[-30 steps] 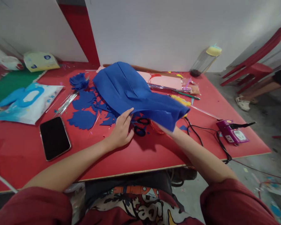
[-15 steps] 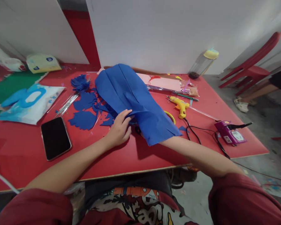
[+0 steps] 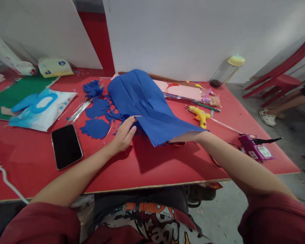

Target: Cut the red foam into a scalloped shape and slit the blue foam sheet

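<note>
A large creased blue sheet (image 3: 147,98) lies over the middle of the red table (image 3: 109,173), its near edge lifted. My left hand (image 3: 125,135) grips the sheet's near left edge, thumb below and fingers at the fold. The right forearm reaches under the sheet's right part, and the fingers of my right hand (image 3: 185,136) are hidden beneath it. Part of a pair of scissors (image 3: 177,144) shows under the edge beside that hand. Cut blue pieces (image 3: 95,128) and a ruffled blue bundle (image 3: 93,88) lie left of the sheet.
A phone (image 3: 66,146) and a wipes packet (image 3: 42,108) lie on the left. Rightward are a yellow glue gun (image 3: 199,116), a purple power socket (image 3: 256,147) and a clear bottle (image 3: 226,71). A person's legs (image 3: 289,103) show near a red chair (image 3: 282,81).
The sheet's near edge has been raised and spread out, its right corner moving right. My right arm has shifted right under it. The whole view has shifted slightly.
</note>
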Tool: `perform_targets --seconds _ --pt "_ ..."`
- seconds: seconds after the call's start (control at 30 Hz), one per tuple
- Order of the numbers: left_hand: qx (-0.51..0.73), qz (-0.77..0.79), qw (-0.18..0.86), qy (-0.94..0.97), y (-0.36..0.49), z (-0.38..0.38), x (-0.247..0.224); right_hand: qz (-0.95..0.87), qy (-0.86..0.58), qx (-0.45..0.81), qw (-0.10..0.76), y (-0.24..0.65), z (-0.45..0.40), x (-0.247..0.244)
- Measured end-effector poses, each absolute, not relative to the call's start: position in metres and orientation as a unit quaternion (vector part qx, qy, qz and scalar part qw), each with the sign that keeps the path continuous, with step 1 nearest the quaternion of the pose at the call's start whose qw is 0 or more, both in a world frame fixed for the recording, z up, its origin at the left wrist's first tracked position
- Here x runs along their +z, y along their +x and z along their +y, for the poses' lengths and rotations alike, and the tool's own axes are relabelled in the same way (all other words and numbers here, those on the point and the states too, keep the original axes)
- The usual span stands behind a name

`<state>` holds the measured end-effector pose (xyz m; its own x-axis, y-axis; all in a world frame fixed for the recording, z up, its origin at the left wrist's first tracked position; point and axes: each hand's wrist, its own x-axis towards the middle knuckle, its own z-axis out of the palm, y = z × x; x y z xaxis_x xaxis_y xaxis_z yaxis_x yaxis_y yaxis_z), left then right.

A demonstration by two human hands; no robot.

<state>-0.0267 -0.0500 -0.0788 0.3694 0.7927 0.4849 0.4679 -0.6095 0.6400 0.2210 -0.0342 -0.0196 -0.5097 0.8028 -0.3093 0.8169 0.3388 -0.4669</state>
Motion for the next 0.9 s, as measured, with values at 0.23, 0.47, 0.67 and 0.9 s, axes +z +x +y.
perform_targets --seconds 0.23,0.47,0.67,0.9 --pt "0.390 0.407 0.229 0.793 -0.031 -0.049 -0.079 0.760 0.393 -0.518 0.005 0.241 -0.062 -0.017" --pt "0.372 0.399 0.233 0.805 -0.029 -0.051 -0.073 0.564 0.331 -0.756 0.019 0.246 -0.110 -0.027" --pt "0.234 0.416 0.136 0.868 -0.033 -0.062 -0.074 0.397 0.284 -0.867 -0.097 0.245 -0.145 -0.052" --pt "0.076 0.376 0.046 0.922 -0.030 -0.114 -0.056 0.305 0.311 -0.893 -0.115 0.242 -0.176 -0.068"
